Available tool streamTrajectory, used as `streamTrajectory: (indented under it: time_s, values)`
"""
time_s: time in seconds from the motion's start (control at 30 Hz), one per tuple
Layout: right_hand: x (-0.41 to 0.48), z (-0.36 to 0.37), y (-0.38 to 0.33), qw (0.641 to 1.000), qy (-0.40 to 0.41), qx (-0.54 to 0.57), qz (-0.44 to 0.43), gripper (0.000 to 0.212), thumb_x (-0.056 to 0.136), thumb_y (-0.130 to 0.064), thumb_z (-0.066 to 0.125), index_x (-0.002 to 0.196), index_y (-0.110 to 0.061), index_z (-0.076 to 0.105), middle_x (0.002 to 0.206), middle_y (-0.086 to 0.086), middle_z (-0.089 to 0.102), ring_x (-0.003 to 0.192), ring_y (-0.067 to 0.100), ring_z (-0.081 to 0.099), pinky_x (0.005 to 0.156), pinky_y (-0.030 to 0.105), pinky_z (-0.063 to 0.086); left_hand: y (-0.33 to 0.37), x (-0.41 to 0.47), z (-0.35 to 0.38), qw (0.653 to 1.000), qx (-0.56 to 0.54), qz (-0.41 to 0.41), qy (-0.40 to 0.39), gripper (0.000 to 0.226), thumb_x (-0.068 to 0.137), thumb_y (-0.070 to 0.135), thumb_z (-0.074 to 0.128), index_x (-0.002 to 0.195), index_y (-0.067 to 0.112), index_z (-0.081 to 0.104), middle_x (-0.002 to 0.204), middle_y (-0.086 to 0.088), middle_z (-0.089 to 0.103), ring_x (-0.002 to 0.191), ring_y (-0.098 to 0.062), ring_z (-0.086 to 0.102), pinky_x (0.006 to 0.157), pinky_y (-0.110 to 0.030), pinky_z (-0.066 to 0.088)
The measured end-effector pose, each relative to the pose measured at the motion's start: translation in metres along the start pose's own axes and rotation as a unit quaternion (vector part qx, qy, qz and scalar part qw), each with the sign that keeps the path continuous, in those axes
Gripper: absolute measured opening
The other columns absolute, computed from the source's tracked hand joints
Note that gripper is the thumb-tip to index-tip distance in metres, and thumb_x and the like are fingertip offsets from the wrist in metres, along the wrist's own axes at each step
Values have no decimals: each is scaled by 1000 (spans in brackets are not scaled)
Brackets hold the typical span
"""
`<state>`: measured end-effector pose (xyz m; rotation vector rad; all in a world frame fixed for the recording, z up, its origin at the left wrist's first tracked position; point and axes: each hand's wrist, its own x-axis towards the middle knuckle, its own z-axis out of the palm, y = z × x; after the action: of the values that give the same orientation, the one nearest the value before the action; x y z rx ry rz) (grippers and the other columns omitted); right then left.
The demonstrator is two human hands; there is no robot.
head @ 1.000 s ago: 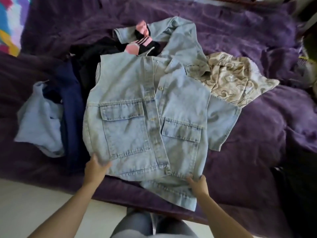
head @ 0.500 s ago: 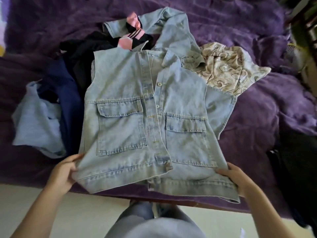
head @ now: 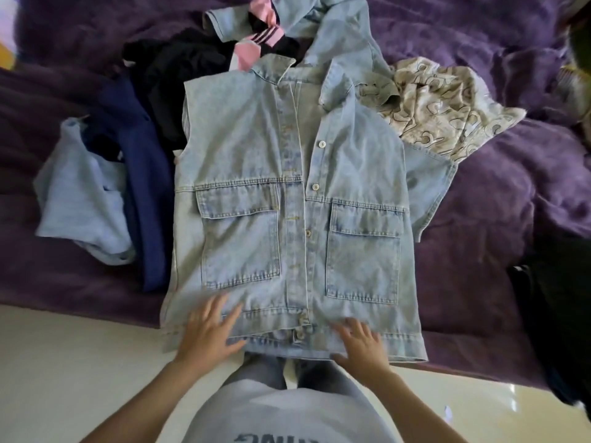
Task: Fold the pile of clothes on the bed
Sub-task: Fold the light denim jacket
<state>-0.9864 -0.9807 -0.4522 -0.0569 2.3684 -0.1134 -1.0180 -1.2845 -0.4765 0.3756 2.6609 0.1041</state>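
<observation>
A person is standing at the edge of the bed (head: 479, 282) and laying both hands flat on a blue jean shirt (head: 287, 187). The shirt is lying on the purple cover, right in front of the person, with its buttons and pockets facing up. Its long way is running straight out from the person: the hem is sitting at the near edge of the bed and the collar is pointing far away. The left hand (head: 209, 330) is pressing on the hem to the left of the button line, its fingers straight and spread wide. The right hand (head: 359, 342) is pressing on the hem to the right of the button line, its fingers spread too. Neither hand is gripping anything. One sleeve (head: 428, 193) is sticking out on the right side, well up from the hem, so the right hand is the nearer one to it. I think the person is smoothing the shirt flat, and the next job looks like folding the sides in toward the buttons. Other clothes are lying around the shirt — a navy cloth (head: 144, 187) and a pale blue cloth (head: 80, 193) to the left, a black cloth (head: 172, 71) and pink socks (head: 256, 43) by the collar, and a tan cloth (head: 447, 119) to the right.
</observation>
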Motion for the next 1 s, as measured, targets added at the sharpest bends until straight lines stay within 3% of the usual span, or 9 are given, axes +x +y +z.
streamTrajectory:
  time_s: [0.07,0.1,0.2,0.3,0.43,0.57,0.73,0.9,1.0]
  values:
    - [2,3,-8,999,-24,-32,23,99,22,-48,90,114,-32,56,97,-1,66,81,23,68,63,37,56,17,-2,2,993,29,63,-99,77,33,56,86,101,23,69,104,-12,64,93,-33,62,60,-44,55]
    - [5,7,-7,999,-15,-43,22,90,22,-37,91,107,-33,62,91,-1,66,76,23,67,60,36,55,19,1,4,992,25,59,-109,73,24,42,92,92,23,73,93,-9,67,82,-31,66,56,-39,55]
    - [9,-4,-6,1000,-23,-8,12,48,84,-12,55,130,-26,51,122,8,54,112,30,51,91,37,43,21,13,-8,997,-4,50,-66,48,33,18,92,75,23,70,75,0,59,69,-24,61,54,-33,49]
    - [15,-12,1,999,-41,-5,-1,42,95,-8,35,131,-24,50,126,9,50,116,28,48,91,33,40,6,25,-24,987,-77,50,-129,13,84,17,61,92,25,68,86,11,48,87,-11,48,71,-25,36]
    - [14,-21,8,996,-76,3,-35,39,99,-17,33,131,-29,51,123,8,53,114,28,50,85,33,40,-17,30,-41,969,-49,79,-229,31,89,15,45,59,24,43,72,11,33,87,-16,50,64,-26,30]
    - [10,-24,11,988,-146,-21,-45,35,98,-27,37,129,-22,53,125,12,52,117,28,50,91,33,41,-20,27,-44,952,60,101,-283,16,87,17,45,85,19,61,88,3,45,109,-22,48,83,-31,39]
    - [13,-33,-3,973,-224,-15,-51,46,96,-42,42,130,-13,51,134,13,48,127,25,40,103,33,33,20,33,-51,907,141,77,-390,38,92,26,43,124,9,53,133,-16,45,122,-31,44,96,-38,38]
    - [28,-60,-2,988,-133,85,1,46,96,-49,38,127,-18,53,127,9,53,114,24,53,92,33,43,48,66,-90,931,52,45,-358,37,95,34,41,106,6,61,102,-10,62,93,-26,60,76,-29,43]
    - [41,-83,4,990,-100,97,7,40,98,-44,38,124,-18,53,124,7,57,111,23,55,88,31,44,62,107,-112,965,-46,24,-256,29,95,33,39,79,12,51,69,1,45,59,-15,43,54,-24,31]
